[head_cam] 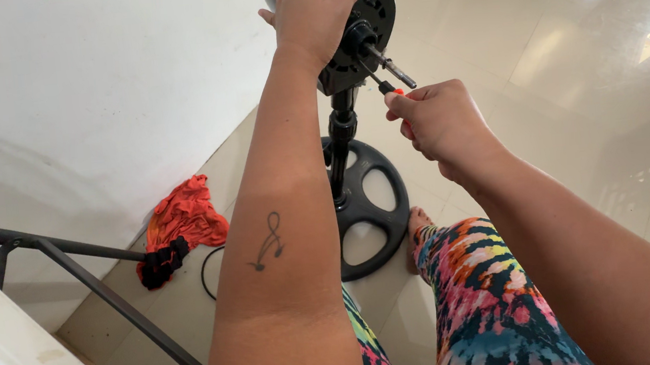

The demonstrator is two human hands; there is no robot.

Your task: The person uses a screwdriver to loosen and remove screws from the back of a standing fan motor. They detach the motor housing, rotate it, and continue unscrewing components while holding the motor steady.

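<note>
- The pale tiled floor fills most of the room, glossy with window glare at the upper right; a white wall rises on the left.
- A dark metal frame slants across the lower left, its far ends cut off at the edge, beside a white surface I can't make out fully.
- The person's legs in bright tie-dye leggings show between the forearms; one bare foot rests just beside the fan's round black base.
- The black fan stand rises from that base to the motor head, whose top is cut off by the frame edge and partly hidden under a hand.
- An orange cloth lies crumpled by the wall, with a thin black cable loop near it.
- The left hand, arm stretched upward, wraps its fingers tight over the motor head.
- The right hand is curled closed around a red-handled screwdriver; most of the handle is hidden, the tip reaching just beneath the bare motor shaft.
</note>
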